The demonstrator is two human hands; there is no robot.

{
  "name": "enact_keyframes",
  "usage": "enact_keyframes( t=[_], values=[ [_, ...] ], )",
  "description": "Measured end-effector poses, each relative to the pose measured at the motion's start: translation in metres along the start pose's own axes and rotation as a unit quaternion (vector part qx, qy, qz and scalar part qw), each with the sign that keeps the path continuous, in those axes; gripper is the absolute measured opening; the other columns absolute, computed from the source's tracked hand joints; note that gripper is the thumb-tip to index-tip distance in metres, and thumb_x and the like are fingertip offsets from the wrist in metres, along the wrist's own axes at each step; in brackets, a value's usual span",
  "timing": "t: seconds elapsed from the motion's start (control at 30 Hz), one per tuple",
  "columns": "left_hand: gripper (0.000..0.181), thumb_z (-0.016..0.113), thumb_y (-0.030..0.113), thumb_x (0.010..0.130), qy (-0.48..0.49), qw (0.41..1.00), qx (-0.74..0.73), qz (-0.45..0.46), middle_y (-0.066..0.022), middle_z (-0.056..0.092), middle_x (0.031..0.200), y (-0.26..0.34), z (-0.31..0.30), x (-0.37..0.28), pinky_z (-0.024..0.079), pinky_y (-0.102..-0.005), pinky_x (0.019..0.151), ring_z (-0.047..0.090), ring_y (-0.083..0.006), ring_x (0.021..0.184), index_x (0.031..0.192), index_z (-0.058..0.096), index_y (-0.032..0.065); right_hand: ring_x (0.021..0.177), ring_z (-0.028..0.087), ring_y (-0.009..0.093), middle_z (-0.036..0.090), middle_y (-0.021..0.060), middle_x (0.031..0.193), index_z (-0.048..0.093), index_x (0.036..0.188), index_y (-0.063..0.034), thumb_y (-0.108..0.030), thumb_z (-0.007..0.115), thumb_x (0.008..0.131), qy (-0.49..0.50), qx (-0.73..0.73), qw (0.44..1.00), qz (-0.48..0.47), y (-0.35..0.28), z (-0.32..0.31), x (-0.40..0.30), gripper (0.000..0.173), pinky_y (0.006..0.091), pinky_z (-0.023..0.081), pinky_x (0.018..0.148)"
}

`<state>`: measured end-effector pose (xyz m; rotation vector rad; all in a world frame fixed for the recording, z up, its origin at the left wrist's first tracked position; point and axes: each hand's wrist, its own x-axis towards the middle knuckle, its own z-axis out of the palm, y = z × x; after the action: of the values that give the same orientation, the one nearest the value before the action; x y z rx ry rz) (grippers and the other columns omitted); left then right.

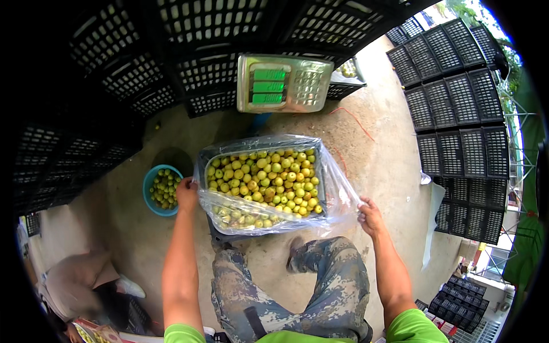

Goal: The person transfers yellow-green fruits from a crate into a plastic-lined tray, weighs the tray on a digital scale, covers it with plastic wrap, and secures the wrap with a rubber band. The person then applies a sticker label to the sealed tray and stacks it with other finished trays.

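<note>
Before me stands a dark plastic crate, filled with small yellow-green round fruit. A clear plastic liner bag lines the crate and spreads past its right side, with one fold lying across the fruit at the front left. My left hand grips the liner's edge at the crate's left side. Out to the right, my right hand pinches the liner and pulls it taut, away from the crate. Whatever supports the crate is mostly hidden beneath it.
A price-computing scale display rises behind the crate. A blue basin of greener fruit sits on the floor at left. Stacked black crates wall the far side; more crate stacks stand at right. Another person is at lower left.
</note>
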<state>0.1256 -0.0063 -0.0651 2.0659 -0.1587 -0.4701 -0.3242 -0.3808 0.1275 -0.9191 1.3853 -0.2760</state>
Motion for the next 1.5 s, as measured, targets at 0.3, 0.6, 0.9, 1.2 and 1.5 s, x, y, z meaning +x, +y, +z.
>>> enact_keyframes(
  t=[0.3,0.6,0.9,1.2,1.5],
  values=[
    [0.020,0.062,0.004,0.081,-0.097,0.893,-0.259,-0.354,-0.0101,0.064,0.086,0.054,0.015,0.039,0.048,-0.0315,0.056,0.062,-0.0217,0.070,0.099,0.060,-0.0045,0.082,0.057,0.019,0.064,0.0088,0.092,0.064,0.106,0.0025,-0.038,0.074,0.080,-0.006,-0.327,0.944,0.046,-0.026,0.064,0.146,0.049,0.0330,0.047,0.069],
    [0.029,0.059,0.010,0.087,-0.005,0.996,0.088,0.010,-0.0103,0.064,0.097,0.064,0.003,0.063,0.048,-0.0332,0.075,0.061,-0.0204,0.086,0.114,0.059,0.0002,0.076,0.059,0.016,0.064,0.0045,0.081,0.067,0.105,-0.0005,-0.016,0.066,0.083,-0.042,-0.202,0.975,-0.087,-0.064,0.100,0.259,0.027,0.0288,0.047,0.067],
    [0.032,0.054,0.000,0.077,0.092,0.926,0.366,0.021,-0.0165,0.062,0.099,0.055,-0.126,-0.095,0.047,-0.0357,0.079,0.059,-0.0276,0.086,0.109,0.061,-0.0017,0.079,0.065,0.028,0.069,0.0183,0.091,0.068,0.101,-0.0015,-0.023,0.077,0.070,-0.140,-0.634,0.758,-0.057,-0.084,-0.053,0.113,0.039,0.0375,0.050,0.076],
    [0.053,0.055,0.007,0.087,0.102,0.915,-0.082,-0.382,-0.0033,0.058,0.098,0.013,-0.085,-0.168,0.046,-0.0283,0.064,0.054,-0.0131,0.078,0.138,0.041,0.0138,0.068,0.058,0.012,0.067,0.0027,0.082,0.068,0.102,-0.0007,-0.012,0.066,0.081,-0.180,-0.374,0.891,0.185,-0.098,-0.086,0.014,0.024,0.0279,0.046,0.063],
    [0.026,0.053,-0.002,0.079,0.089,0.938,0.299,-0.150,-0.0168,0.070,0.096,0.078,-0.166,-0.109,0.051,-0.0352,0.079,0.068,-0.0266,0.087,0.098,0.071,0.0026,0.055,0.051,0.008,0.060,-0.0001,0.068,0.068,0.096,-0.0030,-0.005,0.062,0.082,0.006,-0.500,0.866,0.015,-0.227,-0.064,0.030,0.016,0.0257,0.042,0.052]
  ],
)
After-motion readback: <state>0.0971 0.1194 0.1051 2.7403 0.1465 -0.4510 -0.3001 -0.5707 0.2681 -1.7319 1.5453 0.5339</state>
